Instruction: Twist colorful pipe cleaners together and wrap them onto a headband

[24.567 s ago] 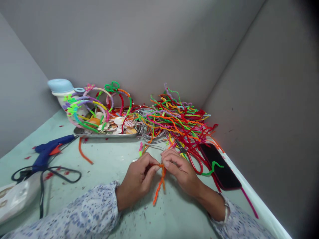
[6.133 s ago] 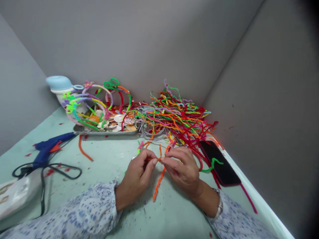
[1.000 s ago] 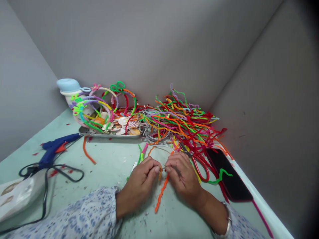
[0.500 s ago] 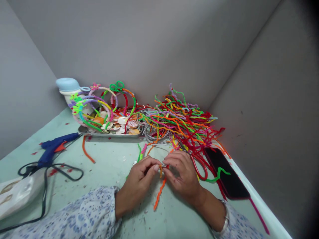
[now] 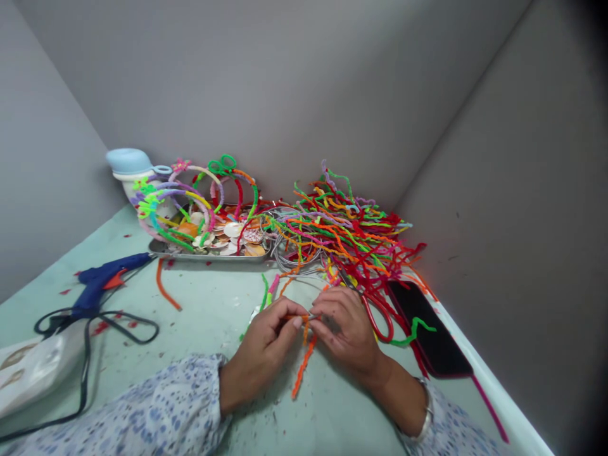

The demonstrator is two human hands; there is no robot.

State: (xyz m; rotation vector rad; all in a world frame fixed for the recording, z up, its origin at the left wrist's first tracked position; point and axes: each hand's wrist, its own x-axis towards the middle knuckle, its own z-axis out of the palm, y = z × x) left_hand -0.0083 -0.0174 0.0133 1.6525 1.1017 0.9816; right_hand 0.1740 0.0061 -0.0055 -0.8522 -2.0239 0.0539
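So the left hand (image 5: 266, 347) has its grip pinched on one orange fuzzy stem (image 5: 305, 332), and the right hand (image 5: 350, 334) has its thumb and fingertips closed on the same piece, right where the two hands meet over the front of the bench (image 5: 351, 421). Fingers cover part of it. One longer bright orange strand (image 5: 303, 375) slants down just below; can't tell if it's joined on.

Just past the right hand there's one pair of red-handled scissors (image 5: 384, 324), partly blocked by that hand, then one black phone (image 5: 434, 342) with one squiggly green stem (image 5: 414, 330) across it. Behind: a huge pile of fuzzy stems (image 5: 351, 228), way too tangled to count, next to one coil of grey wire (image 5: 292, 256).

Back left, one metal tray (image 5: 209, 258) of shells with at least four headbands (image 5: 202, 196) overlapping it, plus one blue-lidded bottle (image 5: 129, 163). Nearer: one blue glue gun (image 5: 92, 292), its cord (image 5: 85, 367) running over one plastic bag (image 5: 40, 367).
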